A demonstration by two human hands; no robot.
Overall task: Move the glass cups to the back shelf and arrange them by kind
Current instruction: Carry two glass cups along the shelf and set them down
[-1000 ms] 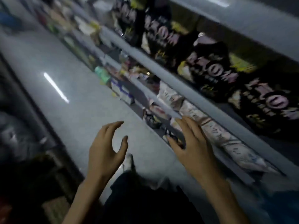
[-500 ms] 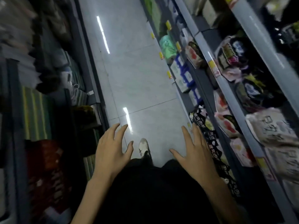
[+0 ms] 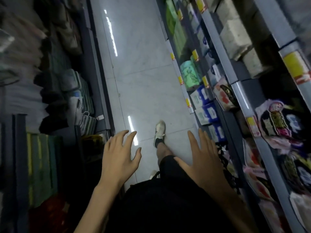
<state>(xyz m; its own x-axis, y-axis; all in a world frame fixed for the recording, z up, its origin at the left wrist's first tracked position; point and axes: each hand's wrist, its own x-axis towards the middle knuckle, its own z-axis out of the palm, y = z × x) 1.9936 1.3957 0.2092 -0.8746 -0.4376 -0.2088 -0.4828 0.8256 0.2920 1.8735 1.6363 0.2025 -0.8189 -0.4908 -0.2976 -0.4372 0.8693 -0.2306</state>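
Forward along aisle since half-second ago: white sneaker [image 3: 159, 132] leads on glossy pale floor tiles [image 3: 148, 91]; left hand [image 3: 117, 162], right hand [image 3: 203, 162] spread wide, empty, fingers pointing ahead beside grey metal shelf rail [image 3: 225, 71]. Glass cups' whereabouts: cannot tell.

2 hands, lower centre of frame: left hand [image 3: 117, 160] and right hand [image 3: 204, 165], palms down, fingers spread, both empty. Glass cups not identifiable on blurred shelving [image 3: 242, 96], right of frame.

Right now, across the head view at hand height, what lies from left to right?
green striped stack → left hand → white shoe → right hand → colourful packets
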